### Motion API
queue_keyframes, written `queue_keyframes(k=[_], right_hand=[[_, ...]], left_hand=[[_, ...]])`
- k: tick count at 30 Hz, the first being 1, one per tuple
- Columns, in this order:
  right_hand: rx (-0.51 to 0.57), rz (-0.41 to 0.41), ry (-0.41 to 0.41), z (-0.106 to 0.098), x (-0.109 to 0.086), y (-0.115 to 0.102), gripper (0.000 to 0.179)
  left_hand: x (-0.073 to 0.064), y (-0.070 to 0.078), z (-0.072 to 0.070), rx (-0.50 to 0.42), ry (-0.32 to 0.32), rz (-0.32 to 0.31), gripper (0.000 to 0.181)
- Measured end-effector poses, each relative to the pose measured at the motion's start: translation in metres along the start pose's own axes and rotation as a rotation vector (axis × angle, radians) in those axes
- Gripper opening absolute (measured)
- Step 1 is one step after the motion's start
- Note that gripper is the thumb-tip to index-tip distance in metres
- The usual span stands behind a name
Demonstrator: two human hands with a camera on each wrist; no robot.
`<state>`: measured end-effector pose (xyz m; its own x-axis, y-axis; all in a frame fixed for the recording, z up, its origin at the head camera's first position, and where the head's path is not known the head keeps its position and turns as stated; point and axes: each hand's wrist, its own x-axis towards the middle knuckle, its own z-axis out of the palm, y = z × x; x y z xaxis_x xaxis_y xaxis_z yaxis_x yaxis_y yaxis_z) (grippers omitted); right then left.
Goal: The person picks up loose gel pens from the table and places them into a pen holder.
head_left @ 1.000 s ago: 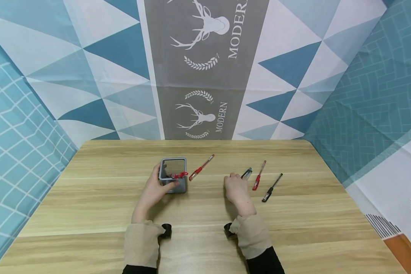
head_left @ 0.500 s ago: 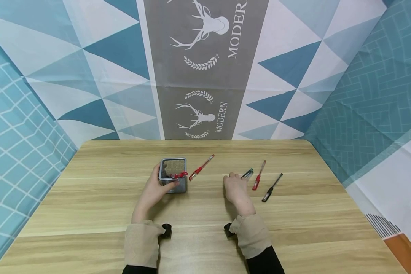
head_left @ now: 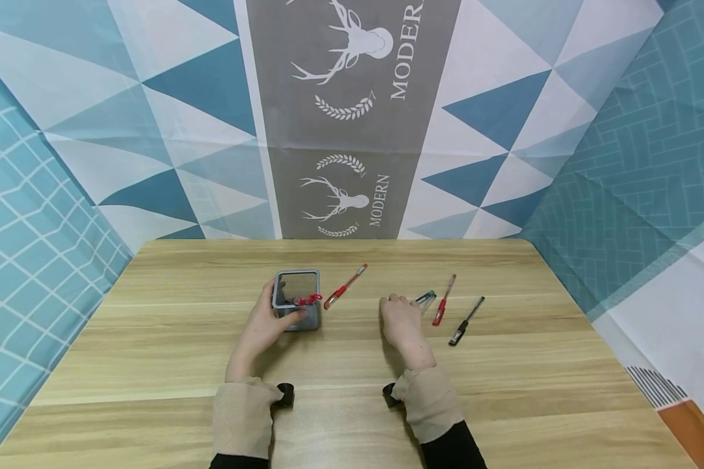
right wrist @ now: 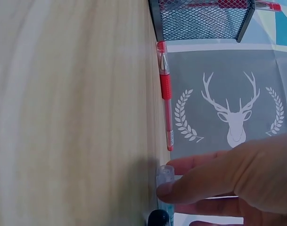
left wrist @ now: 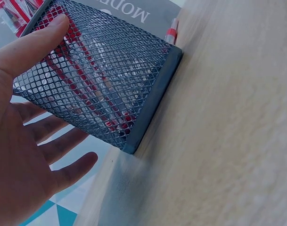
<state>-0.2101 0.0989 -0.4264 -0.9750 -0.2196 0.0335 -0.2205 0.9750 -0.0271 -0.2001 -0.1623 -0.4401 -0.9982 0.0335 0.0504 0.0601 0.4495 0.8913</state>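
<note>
While the left hand [head_left: 265,324] stays where it was, its thumb against the near wall of a square grey wire-mesh pen holder [head_left: 311,321], the right hand [head_left: 401,320] has shifted slightly leftward over the pale wood-grain table [head_left: 340,365]. With that small slide, the exposed end of the slim clear pen with a teal tint [right wrist: 166,173] has swung a little to the right — a sign, I judge, that the hold is being adjusted rather than the pen carried off.

The right wrist view shows thumb and forefinger pinching the clear end, low beside the tabletop; whether the pen has lifted at all, I cannot tell. The left hand grips the holder, which stands upright with several red pens [head_left: 308,299] inside. So this pen seems secured but remains outside the holder, between the loose red pen beside the holder [head_left: 345,286] and the red-gripped pen farther right [head_left: 444,301] — both unmoved.
</note>
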Motion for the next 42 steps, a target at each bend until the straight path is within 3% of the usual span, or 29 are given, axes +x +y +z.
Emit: queue_keyframes(k=[21, 42], right_hand=[[0.101, -0.019, 0.026, -0.0005, 0.0012, 0.0025, 0.011], [0.116, -0.043, 0.07, 0.0022, 0.0006, 0.0035, 0.02]], left_hand=[[-0.0004, 0.002, -0.0001, -0.018, -0.008, -0.006, 0.093], [-0.0003, -0.0002, -0.0004, -0.011, -0.009, -0.005, 0.093]])
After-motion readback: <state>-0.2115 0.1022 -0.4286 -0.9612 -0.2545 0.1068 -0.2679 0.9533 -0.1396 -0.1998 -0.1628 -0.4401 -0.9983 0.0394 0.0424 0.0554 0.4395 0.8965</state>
